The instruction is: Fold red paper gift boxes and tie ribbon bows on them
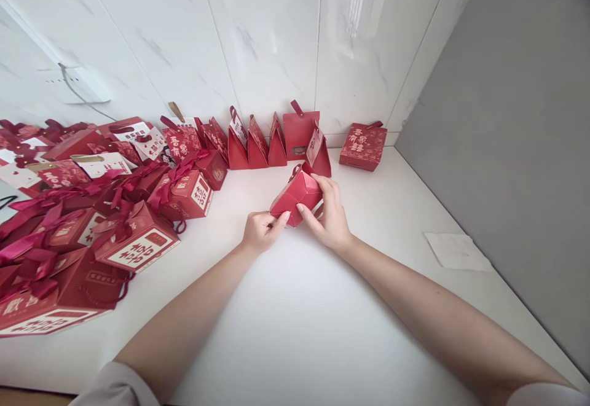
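Observation:
Between my two hands is a red paper gift box [298,196], tilted so that its folded bottom panels face me. My left hand [263,229] pinches its lower left edge between thumb and fingers. On the other side, my right hand [329,215] grips the box, thumb on the near panel and fingers at the far upper edge. A dark ribbon loop shows behind the box, partly hidden. Just beyond it stands a red triangular gift box [319,154] with a pale printed tag.
A row of red triangular boxes [257,145] lines the tiled wall [271,37]. Many red boxes with ribbons [138,243] crowd the left side. A flat red box [363,146] lies at back right, with a white tissue [456,251] near the grey panel [516,148].

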Demonstrator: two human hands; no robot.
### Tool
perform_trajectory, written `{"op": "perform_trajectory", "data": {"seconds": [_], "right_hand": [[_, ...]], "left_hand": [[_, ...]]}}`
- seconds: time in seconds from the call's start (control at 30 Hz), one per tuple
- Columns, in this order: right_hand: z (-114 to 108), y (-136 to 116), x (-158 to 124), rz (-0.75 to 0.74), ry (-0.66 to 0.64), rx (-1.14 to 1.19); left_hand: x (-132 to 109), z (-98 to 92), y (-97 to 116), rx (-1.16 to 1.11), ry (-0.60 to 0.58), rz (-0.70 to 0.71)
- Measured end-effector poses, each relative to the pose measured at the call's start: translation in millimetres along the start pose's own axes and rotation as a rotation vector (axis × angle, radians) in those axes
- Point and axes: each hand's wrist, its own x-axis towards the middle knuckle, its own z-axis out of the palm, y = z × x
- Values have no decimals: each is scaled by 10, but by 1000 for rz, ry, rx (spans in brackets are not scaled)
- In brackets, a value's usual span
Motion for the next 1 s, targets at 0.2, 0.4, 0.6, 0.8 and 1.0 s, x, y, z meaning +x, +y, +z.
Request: {"op": "perform_trajectory", "data": {"seconds": [0.2,0.4,0.6,0.8,1.0], "right_hand": [[-9,1,0,-36,10,14],[-2,-5,6,-34,20,-1],[18,11,9,-42,16,-5],[-7,-33,-1,-10,-4,-26],[-1,-11,8,-157,-25,-84]], "left_hand": [[-3,4,-18,-2,-8,13],[-1,-2,-28,-8,-22,52],[-16,-20,-35,-79,-31,13],[-15,-31,-27,-87,-46,-46],[11,7,-58,30,113,-176]]}}
